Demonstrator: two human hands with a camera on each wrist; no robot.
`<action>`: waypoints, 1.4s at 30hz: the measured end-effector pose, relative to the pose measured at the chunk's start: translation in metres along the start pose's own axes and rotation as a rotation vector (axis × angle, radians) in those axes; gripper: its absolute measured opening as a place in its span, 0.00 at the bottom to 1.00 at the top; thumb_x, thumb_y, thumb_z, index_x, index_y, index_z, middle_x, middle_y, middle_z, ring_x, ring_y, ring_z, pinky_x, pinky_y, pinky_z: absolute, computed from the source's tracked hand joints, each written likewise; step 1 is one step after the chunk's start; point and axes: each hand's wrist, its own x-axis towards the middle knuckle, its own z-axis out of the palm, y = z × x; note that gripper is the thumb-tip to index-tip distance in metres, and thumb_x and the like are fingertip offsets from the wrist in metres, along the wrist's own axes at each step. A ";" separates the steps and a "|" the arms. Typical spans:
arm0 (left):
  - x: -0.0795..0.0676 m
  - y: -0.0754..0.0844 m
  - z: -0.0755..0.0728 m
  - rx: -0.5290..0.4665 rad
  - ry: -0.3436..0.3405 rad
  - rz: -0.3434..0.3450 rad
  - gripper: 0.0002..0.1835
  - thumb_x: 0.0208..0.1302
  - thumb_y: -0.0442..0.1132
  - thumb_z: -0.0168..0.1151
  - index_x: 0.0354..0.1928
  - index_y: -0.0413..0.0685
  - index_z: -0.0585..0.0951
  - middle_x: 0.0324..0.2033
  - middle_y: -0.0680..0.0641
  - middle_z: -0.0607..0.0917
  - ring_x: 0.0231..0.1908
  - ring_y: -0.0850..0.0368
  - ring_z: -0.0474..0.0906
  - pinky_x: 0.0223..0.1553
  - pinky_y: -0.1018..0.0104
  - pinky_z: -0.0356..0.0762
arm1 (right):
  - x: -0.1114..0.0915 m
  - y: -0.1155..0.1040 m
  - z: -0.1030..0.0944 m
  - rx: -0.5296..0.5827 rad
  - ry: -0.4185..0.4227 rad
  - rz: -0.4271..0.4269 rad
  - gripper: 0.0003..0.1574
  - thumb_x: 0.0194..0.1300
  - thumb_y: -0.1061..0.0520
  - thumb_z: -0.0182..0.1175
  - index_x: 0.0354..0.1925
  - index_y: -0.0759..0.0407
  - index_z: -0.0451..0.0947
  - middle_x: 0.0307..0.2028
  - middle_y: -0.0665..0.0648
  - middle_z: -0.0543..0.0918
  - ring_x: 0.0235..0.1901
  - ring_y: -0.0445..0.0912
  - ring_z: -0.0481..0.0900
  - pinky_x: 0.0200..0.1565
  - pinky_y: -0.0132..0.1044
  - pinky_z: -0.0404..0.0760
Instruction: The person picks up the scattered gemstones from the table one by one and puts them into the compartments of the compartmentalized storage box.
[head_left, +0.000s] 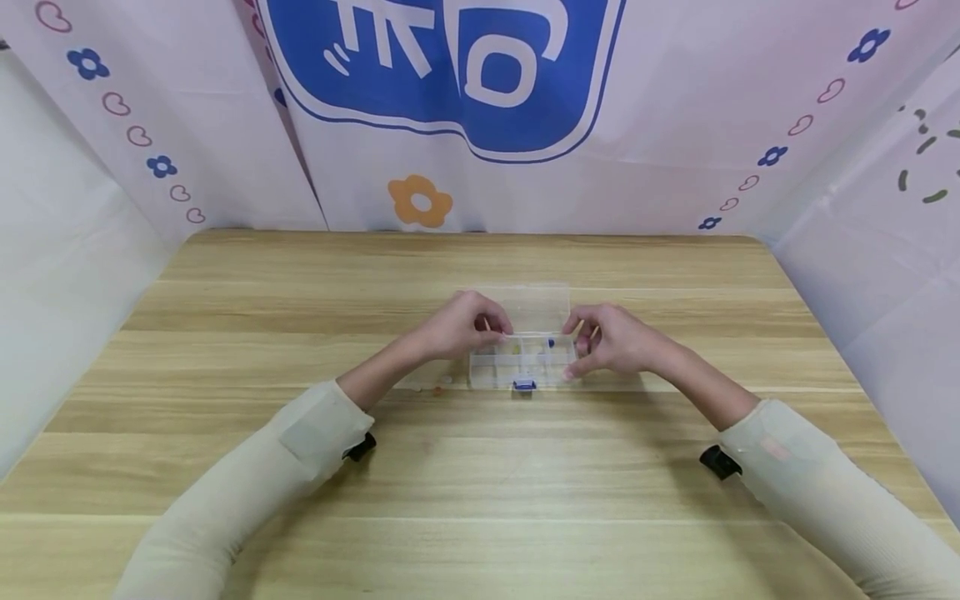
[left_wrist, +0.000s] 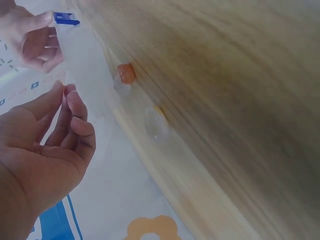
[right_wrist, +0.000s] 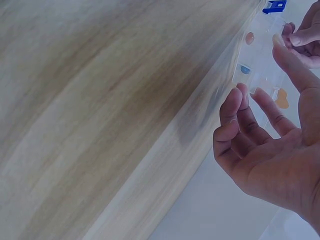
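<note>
A clear plastic compartment box [head_left: 522, 372] with a blue latch [head_left: 524, 385] lies on the table, its clear lid [head_left: 536, 304] raised at the back. My right hand [head_left: 611, 337] holds the box's right end, thumb at the front corner and index finger near the back. Over the left compartments is my left hand [head_left: 471, 323], thumb and index fingertips meeting; I cannot tell whether something small is between them. A blue bead [head_left: 551, 342] and a yellow one [head_left: 516, 348] sit in back compartments. Left of the box lie an orange bead [left_wrist: 126, 73] and clear bead-like pieces [left_wrist: 156, 124].
The wooden table [head_left: 480, 483] ends at a white printed backdrop [head_left: 660, 167] behind the box. White sheets [head_left: 67, 250] hang at both sides. Dark wrist devices [head_left: 722, 462] sit at the sleeve cuffs.
</note>
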 end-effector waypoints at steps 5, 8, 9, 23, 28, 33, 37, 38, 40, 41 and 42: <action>-0.011 -0.001 -0.005 -0.011 0.011 0.007 0.03 0.69 0.29 0.67 0.39 0.36 0.88 0.33 0.45 0.89 0.33 0.57 0.82 0.38 0.66 0.82 | -0.001 -0.001 -0.001 0.009 -0.001 0.003 0.33 0.52 0.61 0.82 0.52 0.69 0.77 0.33 0.59 0.81 0.32 0.49 0.77 0.37 0.38 0.80; -0.022 -0.003 -0.007 -0.021 0.016 0.020 0.02 0.67 0.29 0.69 0.37 0.36 0.88 0.32 0.46 0.89 0.33 0.58 0.82 0.38 0.66 0.82 | -0.001 0.000 -0.001 0.000 -0.002 -0.001 0.33 0.52 0.60 0.82 0.52 0.69 0.77 0.33 0.59 0.81 0.32 0.48 0.78 0.37 0.38 0.80; -0.025 -0.004 -0.008 -0.027 0.022 0.024 0.02 0.67 0.29 0.69 0.37 0.36 0.87 0.32 0.47 0.88 0.32 0.58 0.82 0.37 0.66 0.82 | -0.001 0.000 -0.001 -0.004 -0.002 -0.003 0.33 0.52 0.60 0.82 0.52 0.69 0.78 0.33 0.58 0.81 0.32 0.48 0.78 0.38 0.39 0.80; -0.061 -0.024 -0.028 -0.016 0.030 0.008 0.07 0.65 0.28 0.70 0.28 0.39 0.85 0.24 0.50 0.83 0.27 0.58 0.75 0.30 0.71 0.75 | 0.000 0.001 0.001 0.003 -0.003 -0.008 0.33 0.51 0.61 0.82 0.52 0.69 0.78 0.33 0.59 0.81 0.32 0.48 0.78 0.39 0.40 0.80; -0.068 -0.032 -0.032 0.018 -0.032 0.010 0.07 0.63 0.27 0.71 0.28 0.41 0.85 0.25 0.51 0.84 0.28 0.59 0.77 0.32 0.69 0.78 | -0.001 -0.001 0.000 0.000 -0.003 -0.001 0.33 0.51 0.61 0.82 0.51 0.69 0.78 0.33 0.59 0.81 0.32 0.48 0.79 0.39 0.40 0.80; -0.072 -0.036 -0.034 0.022 -0.125 -0.023 0.06 0.60 0.28 0.75 0.29 0.43 0.85 0.28 0.52 0.85 0.29 0.60 0.79 0.33 0.68 0.80 | -0.001 -0.001 0.000 -0.008 0.000 -0.004 0.33 0.52 0.61 0.82 0.52 0.69 0.77 0.33 0.59 0.81 0.32 0.48 0.78 0.40 0.41 0.80; -0.075 -0.037 -0.035 0.010 -0.188 -0.041 0.07 0.56 0.30 0.78 0.30 0.41 0.86 0.26 0.51 0.84 0.28 0.60 0.77 0.30 0.70 0.78 | -0.002 -0.002 -0.001 -0.012 0.004 -0.009 0.33 0.52 0.61 0.82 0.52 0.69 0.78 0.32 0.59 0.81 0.33 0.48 0.78 0.40 0.41 0.80; -0.075 -0.037 -0.035 0.007 -0.202 -0.046 0.08 0.55 0.30 0.79 0.30 0.41 0.86 0.25 0.51 0.83 0.27 0.60 0.76 0.30 0.70 0.77 | -0.002 -0.002 -0.001 -0.012 0.004 -0.010 0.32 0.52 0.61 0.82 0.51 0.69 0.78 0.32 0.59 0.81 0.33 0.48 0.78 0.40 0.41 0.80; -0.076 -0.038 -0.035 0.002 -0.222 -0.049 0.08 0.54 0.29 0.79 0.30 0.39 0.85 0.23 0.51 0.82 0.26 0.61 0.74 0.29 0.71 0.75 | -0.002 -0.002 0.000 -0.010 0.003 -0.007 0.32 0.51 0.61 0.82 0.51 0.69 0.78 0.32 0.58 0.81 0.32 0.49 0.78 0.40 0.41 0.80; -0.076 -0.038 -0.034 0.001 -0.231 -0.047 0.08 0.53 0.29 0.79 0.29 0.39 0.85 0.23 0.51 0.81 0.26 0.61 0.74 0.29 0.71 0.75 | -0.002 -0.002 0.000 -0.008 0.002 -0.008 0.32 0.52 0.61 0.82 0.51 0.69 0.78 0.32 0.58 0.81 0.32 0.49 0.78 0.40 0.41 0.80; -0.076 -0.039 -0.034 0.001 -0.237 -0.046 0.08 0.53 0.28 0.79 0.29 0.39 0.85 0.22 0.51 0.81 0.25 0.61 0.74 0.29 0.71 0.75 | -0.002 -0.001 0.000 -0.008 0.002 -0.008 0.32 0.52 0.61 0.81 0.51 0.69 0.78 0.32 0.58 0.81 0.32 0.49 0.78 0.40 0.41 0.80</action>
